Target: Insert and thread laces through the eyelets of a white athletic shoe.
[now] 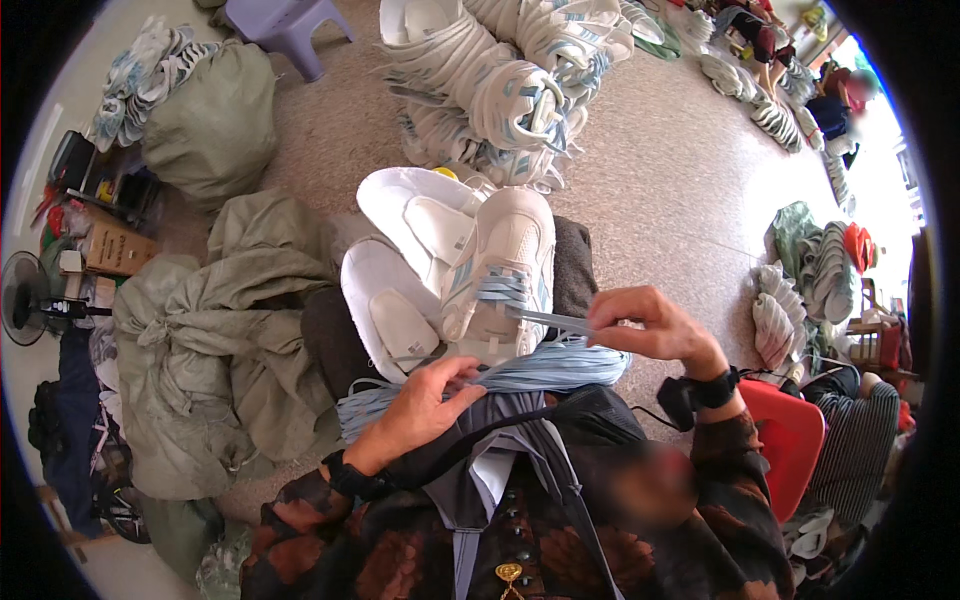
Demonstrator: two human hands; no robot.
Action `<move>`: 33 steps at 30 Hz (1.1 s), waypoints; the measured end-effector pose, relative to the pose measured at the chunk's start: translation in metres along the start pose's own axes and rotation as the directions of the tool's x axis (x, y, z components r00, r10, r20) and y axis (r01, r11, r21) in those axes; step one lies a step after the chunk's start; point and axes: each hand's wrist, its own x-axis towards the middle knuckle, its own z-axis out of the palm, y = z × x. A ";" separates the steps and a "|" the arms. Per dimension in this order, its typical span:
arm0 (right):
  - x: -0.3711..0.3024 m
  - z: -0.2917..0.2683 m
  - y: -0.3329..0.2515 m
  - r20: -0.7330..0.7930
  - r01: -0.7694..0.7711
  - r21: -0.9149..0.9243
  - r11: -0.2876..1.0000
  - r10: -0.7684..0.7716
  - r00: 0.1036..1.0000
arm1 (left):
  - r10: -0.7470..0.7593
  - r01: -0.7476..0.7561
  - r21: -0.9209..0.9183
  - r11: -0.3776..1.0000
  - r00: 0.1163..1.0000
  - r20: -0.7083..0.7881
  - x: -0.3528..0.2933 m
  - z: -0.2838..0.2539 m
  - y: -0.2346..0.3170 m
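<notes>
On my lap lies a white shoe upper (pixel 512 225) with its toe pointing away from me and light blue lacing across its front. My right hand (pixel 648 325) pinches a flat blue shoelace (pixel 552 320) and draws it out to the right of the upper. Below the upper, a thick bundle of loose blue laces (pixel 570 367) stretches across my lap. My left hand (pixel 428 405) rests at the bundle's left part, thumb and fingers apart, with no lace visibly held. Left of the laced upper lie more white uppers (pixel 395 325), their pale inner soles showing.
Stacks of white and blue shoe uppers (pixel 510 95) stand on the floor ahead. Grey-green cloth sacks (pixel 215 370) lie to my left, near a purple stool (pixel 290 30) and a fan (pixel 25 297). A red chair (pixel 785 445) is at my right. Other people work at the far right.
</notes>
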 end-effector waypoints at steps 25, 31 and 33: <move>-0.311 -0.184 0.087 -0.909 0.534 0.397 0.746 0.241 0.340 | -0.348 0.144 -0.984 0.102 0.932 0.100 0.032 0.041 -0.019; -0.102 -0.050 0.070 -0.692 -0.014 0.622 0.783 0.558 0.459 | -0.323 0.176 -0.984 0.026 0.933 0.159 0.033 0.038 -0.030; -0.052 -0.007 0.062 -0.652 -0.237 0.451 0.861 0.499 0.571 | -0.313 0.191 -0.981 0.027 0.934 0.173 0.035 0.039 -0.029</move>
